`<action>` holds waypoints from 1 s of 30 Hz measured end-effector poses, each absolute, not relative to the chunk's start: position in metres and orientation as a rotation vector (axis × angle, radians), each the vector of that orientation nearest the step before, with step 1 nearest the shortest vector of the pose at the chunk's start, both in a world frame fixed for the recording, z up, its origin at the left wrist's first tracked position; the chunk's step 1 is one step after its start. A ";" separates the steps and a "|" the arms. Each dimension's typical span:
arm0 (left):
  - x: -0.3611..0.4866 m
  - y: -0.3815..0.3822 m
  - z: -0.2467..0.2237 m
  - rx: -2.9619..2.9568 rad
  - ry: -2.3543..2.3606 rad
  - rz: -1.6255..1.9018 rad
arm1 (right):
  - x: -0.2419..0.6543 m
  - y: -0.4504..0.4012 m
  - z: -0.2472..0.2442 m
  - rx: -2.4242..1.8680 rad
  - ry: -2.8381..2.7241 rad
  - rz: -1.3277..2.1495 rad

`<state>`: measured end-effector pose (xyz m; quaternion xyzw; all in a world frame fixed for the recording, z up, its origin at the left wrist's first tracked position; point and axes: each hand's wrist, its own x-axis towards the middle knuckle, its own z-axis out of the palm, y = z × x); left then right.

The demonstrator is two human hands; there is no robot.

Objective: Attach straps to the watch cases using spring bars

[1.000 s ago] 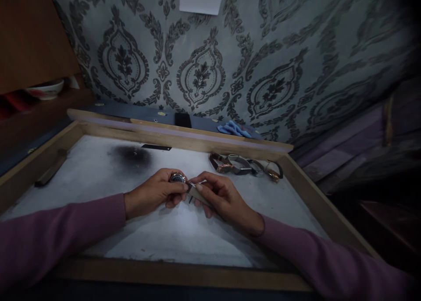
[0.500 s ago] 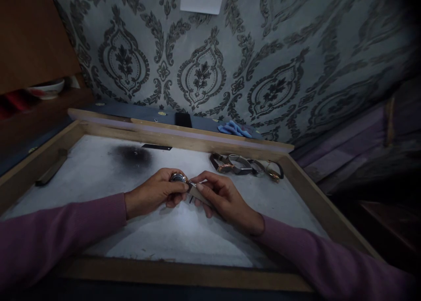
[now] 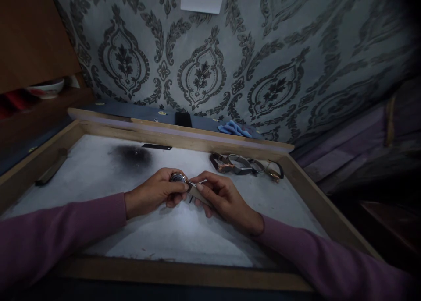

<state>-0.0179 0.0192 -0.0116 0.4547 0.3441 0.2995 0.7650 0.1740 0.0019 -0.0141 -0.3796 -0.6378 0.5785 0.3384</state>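
Observation:
My left hand (image 3: 164, 188) is closed around a wristwatch (image 3: 178, 177), its round metal case showing above the thumb. Close against it on the right, my right hand (image 3: 221, 196) pinches a flat greyish-brown watch strap (image 3: 201, 196) at the edge of the case. Both hands meet over the middle of the white work surface (image 3: 184, 239). A thin dark piece sticks out below the strap; what it is I cannot make out. The fingers hide whether strap and case are joined.
A wooden rim (image 3: 184, 272) frames the surface. Several watches (image 3: 241, 164) lie at the back right. A dark strip (image 3: 157, 146) rests near the back edge, a long dark object (image 3: 51, 168) at the left. Beyond the rim are a blue cloth (image 3: 234, 128) and a black phone-like object (image 3: 183, 119).

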 end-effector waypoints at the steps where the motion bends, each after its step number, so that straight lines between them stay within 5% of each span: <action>1: -0.018 0.019 -0.011 0.991 0.750 0.652 | 0.174 0.002 -0.014 -0.993 -1.665 1.498; 30: -0.019 0.017 -0.013 1.002 0.724 0.645 | 0.175 0.001 -0.007 -0.982 -1.866 1.342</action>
